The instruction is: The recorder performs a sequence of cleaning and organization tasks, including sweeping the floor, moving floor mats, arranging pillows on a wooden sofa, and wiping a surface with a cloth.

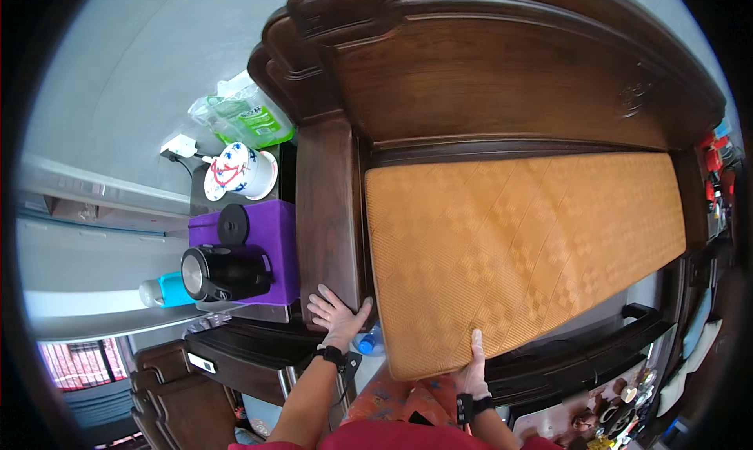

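A tan woven seat cushion (517,244) lies slanted on a dark wooden sofa (506,85), its near left corner sticking out over the front towards my lap. My right hand (473,370), in a pale thin glove, grips the cushion's near edge, thumb on top and fingers hidden below. My left hand (337,317), gloved too, rests with fingers spread on the front end of the sofa's wooden armrest (329,214) and holds nothing. Both wrists wear black bands.
Left of the armrest, a black electric kettle (229,271) stands on a purple cloth (285,250), near a white-and-blue lidded pot (247,170) and a green plastic package (259,123). A blue-capped bottle (367,344) is below the armrest. A cluttered table (547,417) stands at lower right.
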A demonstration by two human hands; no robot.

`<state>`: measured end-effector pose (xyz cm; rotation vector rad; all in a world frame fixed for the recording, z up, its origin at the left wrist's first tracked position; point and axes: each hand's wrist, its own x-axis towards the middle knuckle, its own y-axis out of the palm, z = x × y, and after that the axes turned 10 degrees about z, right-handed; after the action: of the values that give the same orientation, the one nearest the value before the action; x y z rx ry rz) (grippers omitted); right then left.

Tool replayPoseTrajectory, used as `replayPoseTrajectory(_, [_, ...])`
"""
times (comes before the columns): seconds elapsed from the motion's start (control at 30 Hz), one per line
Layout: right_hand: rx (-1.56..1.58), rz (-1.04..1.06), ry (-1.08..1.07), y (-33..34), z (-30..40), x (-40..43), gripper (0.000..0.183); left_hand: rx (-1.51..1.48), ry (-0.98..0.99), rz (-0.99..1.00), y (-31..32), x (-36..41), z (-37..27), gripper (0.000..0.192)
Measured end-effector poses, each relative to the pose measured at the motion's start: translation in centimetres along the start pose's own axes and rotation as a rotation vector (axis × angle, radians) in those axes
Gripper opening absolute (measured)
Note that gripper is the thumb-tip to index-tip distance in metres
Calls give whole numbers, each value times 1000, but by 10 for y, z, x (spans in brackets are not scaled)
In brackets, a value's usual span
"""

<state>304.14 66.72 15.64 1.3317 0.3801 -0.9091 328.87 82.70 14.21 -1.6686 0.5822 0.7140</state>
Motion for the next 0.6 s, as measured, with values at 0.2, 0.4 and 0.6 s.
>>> replayPoseTrajectory(0.2, [-27, 5, -112, 29, 21, -93, 59, -32, 32, 10, -4, -6, 1, 132])
replayPoseTrajectory(0.4, [-249, -140, -91, 51, 25, -136, 44, -65, 39, 21, -5, -8, 7, 134])
replayPoseTrajectory(0.6, [-210, -117, -120, 34, 40, -170, 51, -92, 50, 70, -15, -21, 5, 138])
